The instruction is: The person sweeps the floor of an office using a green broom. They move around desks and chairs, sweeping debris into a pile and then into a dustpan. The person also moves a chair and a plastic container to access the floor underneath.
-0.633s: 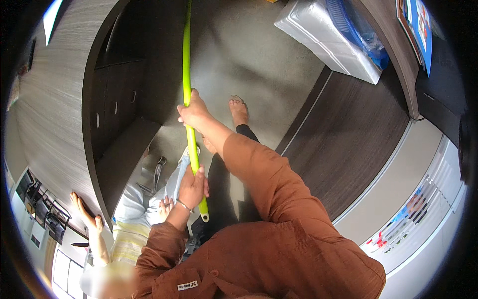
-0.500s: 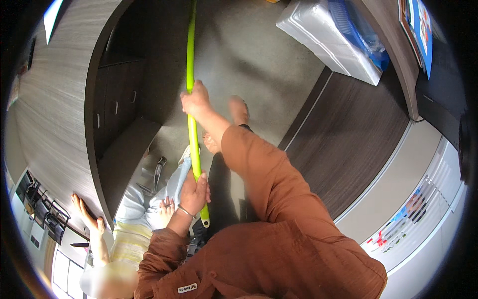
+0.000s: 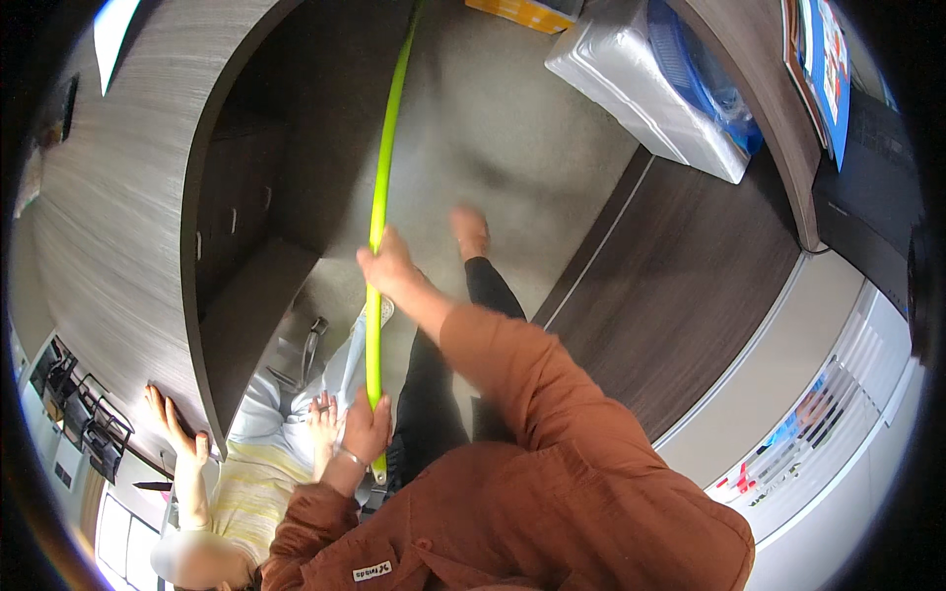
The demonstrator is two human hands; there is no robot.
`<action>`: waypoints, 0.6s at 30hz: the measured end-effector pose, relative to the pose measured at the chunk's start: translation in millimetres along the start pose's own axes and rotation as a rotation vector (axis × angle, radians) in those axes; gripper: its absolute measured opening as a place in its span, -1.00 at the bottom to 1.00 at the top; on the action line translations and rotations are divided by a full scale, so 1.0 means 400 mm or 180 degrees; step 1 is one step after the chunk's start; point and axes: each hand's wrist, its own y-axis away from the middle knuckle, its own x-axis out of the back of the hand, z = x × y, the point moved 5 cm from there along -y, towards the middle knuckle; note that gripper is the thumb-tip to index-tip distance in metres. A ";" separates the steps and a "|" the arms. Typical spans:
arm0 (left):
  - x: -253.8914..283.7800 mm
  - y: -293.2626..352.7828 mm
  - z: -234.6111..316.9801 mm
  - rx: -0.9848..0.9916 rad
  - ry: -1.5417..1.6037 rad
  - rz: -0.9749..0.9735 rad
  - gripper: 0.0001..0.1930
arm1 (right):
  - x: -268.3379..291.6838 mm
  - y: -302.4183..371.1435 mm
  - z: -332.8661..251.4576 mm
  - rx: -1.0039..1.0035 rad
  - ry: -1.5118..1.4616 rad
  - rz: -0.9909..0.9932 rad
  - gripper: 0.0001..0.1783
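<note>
A long lime-green pole (image 3: 387, 167) runs from near my waist out past the top edge, so whatever is on its far end is out of sight. My left hand (image 3: 367, 430) is wrapped round it close to its near end. Farther up, my right hand (image 3: 390, 268) grips the same pole from the right side. The pole slants over the grey floor (image 3: 532, 138), between the dark wood panels.
A person in a striped yellow top (image 3: 251, 492) sits close by on the left, a hand on the curved wood counter (image 3: 148, 246). A plastic-wrapped white package (image 3: 641, 89) stands far right. A yellow box (image 3: 527, 12) lies at the top. Dark cabinets (image 3: 236, 207) line the left.
Both my hands have drawn back toward my body with the pole. Its far part now leans more to the right. More of the yellow box shows at the top.
</note>
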 end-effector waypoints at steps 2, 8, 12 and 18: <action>0.002 0.054 -0.052 -0.0057 0.0140 0.0088 -0.82 | -0.052 0.050 0.039 0.0128 0.0076 -0.0054 -0.53; 0.009 -0.060 0.060 -0.0148 0.0186 0.0228 -0.80 | -0.038 -0.124 -0.017 0.0646 -0.0134 0.0172 -0.62; 0.001 -0.152 0.205 -0.0496 0.0031 0.0165 -0.79 | 0.080 -0.252 -0.062 0.0564 -0.0087 0.0377 -0.64; 0.015 -0.061 0.077 -0.0267 -0.0290 0.0175 -0.80 | -0.010 -0.175 0.066 0.0453 -0.0031 0.0299 -0.61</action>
